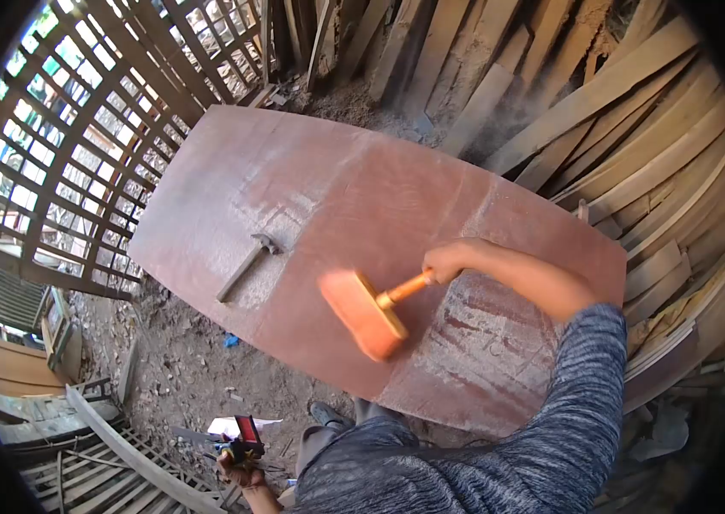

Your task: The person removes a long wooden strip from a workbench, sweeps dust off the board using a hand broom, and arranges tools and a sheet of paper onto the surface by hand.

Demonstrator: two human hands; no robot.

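My right hand (444, 259) is wrapped round the orange handle of a wide hand brush (364, 315). The brush's long head is over the middle of a reddish-brown board (388, 193), and its bristles are blurred by motion. Pale dust lies in patches on the board. A hammer (247, 267) rests on the board, left of the brush. Low at the left, beside my leg, my left hand (242, 471) is closed round a red-and-black object (247, 433) whose kind I cannot make out.
Many wooden planks (636, 163) lean along the back and right. A wooden lattice (62, 163) stands at the left. Wooden slats (80, 475) lie at the lower left, near a curved plank (127, 450). The dirt ground (182, 351) holds scraps and a blue bit (231, 341).
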